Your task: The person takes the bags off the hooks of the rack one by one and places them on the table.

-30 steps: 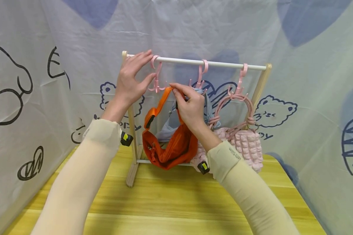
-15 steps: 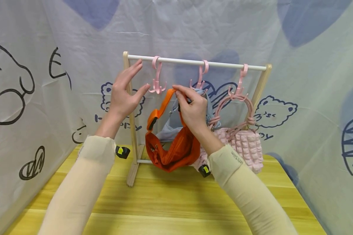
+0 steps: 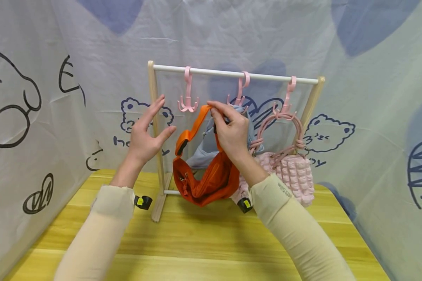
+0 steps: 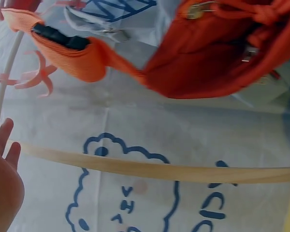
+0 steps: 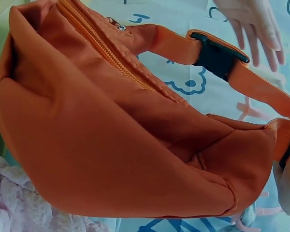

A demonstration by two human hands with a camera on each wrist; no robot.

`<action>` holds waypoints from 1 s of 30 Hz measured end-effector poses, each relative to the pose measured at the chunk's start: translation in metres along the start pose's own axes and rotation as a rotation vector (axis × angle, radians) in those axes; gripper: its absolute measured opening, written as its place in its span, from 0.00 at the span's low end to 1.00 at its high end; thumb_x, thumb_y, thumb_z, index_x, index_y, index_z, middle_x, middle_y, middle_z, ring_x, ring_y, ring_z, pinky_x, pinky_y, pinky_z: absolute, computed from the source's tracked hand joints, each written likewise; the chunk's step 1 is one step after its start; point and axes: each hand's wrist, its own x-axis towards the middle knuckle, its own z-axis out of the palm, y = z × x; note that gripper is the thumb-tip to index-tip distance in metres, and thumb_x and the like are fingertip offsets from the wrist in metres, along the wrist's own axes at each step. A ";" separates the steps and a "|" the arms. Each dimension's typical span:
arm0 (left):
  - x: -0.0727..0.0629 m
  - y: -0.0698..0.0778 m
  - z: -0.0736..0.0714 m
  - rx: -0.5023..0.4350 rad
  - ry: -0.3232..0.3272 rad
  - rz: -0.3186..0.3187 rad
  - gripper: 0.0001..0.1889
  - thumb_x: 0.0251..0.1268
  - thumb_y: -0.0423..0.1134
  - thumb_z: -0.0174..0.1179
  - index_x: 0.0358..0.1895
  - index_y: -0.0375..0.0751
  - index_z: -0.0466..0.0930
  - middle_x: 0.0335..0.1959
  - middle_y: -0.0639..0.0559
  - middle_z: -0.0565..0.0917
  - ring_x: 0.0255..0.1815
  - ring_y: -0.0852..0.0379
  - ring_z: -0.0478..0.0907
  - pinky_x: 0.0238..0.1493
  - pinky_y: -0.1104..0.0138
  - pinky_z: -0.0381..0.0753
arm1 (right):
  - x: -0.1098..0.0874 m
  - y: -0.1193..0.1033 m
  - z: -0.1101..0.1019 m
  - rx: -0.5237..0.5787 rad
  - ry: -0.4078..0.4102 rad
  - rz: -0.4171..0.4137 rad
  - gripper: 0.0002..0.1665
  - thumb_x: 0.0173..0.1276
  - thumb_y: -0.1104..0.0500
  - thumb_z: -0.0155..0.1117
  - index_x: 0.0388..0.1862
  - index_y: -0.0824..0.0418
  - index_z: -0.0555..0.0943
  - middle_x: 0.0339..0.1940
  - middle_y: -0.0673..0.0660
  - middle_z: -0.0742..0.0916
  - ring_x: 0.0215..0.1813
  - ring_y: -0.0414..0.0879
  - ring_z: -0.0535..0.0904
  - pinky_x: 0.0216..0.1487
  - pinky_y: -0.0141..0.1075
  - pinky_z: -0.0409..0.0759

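Note:
My right hand (image 3: 231, 127) pinches the orange strap of an orange waist bag (image 3: 211, 181) near its top, and the bag hangs below the fingers. A black buckle (image 5: 221, 55) joins the strap in the right wrist view. Left of the bag, my left hand (image 3: 145, 136) is held up with fingers extended and thumb apart, holding nothing; it overlaps the rack's left post in the head view. Just above and left of the strap's top is a pink hook (image 3: 188, 103) with several prongs, hanging bare from the white rail (image 3: 214, 72).
A light blue bag (image 3: 200, 156) hangs on the middle pink hook (image 3: 240, 91), partly hidden behind the orange one. A puffy pink handbag (image 3: 295, 175) hangs by round handles from the right hook (image 3: 287, 97). The wooden rack (image 3: 156, 156) stands on a wood-grain table (image 3: 183, 242) before patterned cloth.
My left hand has come down and left from the rail beside the left hook. The left hook now faces more squarely forward. My right hand and the orange bag have shifted slightly right.

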 end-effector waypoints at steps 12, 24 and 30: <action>-0.039 0.000 0.010 -0.060 -0.064 -0.056 0.42 0.55 0.23 0.73 0.76 0.35 0.69 0.78 0.43 0.69 0.79 0.45 0.65 0.79 0.56 0.62 | 0.003 -0.007 0.001 0.012 0.016 0.008 0.11 0.76 0.65 0.66 0.52 0.65 0.90 0.39 0.61 0.92 0.29 0.53 0.85 0.31 0.28 0.80; -0.071 -0.003 0.021 -0.069 -0.120 -0.165 0.45 0.55 0.25 0.75 0.78 0.40 0.67 0.79 0.50 0.68 0.75 0.44 0.70 0.77 0.59 0.66 | 0.005 -0.013 0.003 0.027 0.022 0.010 0.11 0.77 0.63 0.65 0.52 0.65 0.90 0.40 0.62 0.92 0.28 0.55 0.85 0.30 0.28 0.82; -0.083 -0.003 0.023 -0.108 -0.148 -0.285 0.45 0.58 0.26 0.75 0.80 0.46 0.65 0.77 0.49 0.72 0.69 0.45 0.76 0.68 0.57 0.76 | 0.007 -0.017 0.004 0.031 0.022 -0.001 0.12 0.78 0.64 0.64 0.53 0.65 0.89 0.39 0.62 0.92 0.27 0.56 0.84 0.28 0.28 0.80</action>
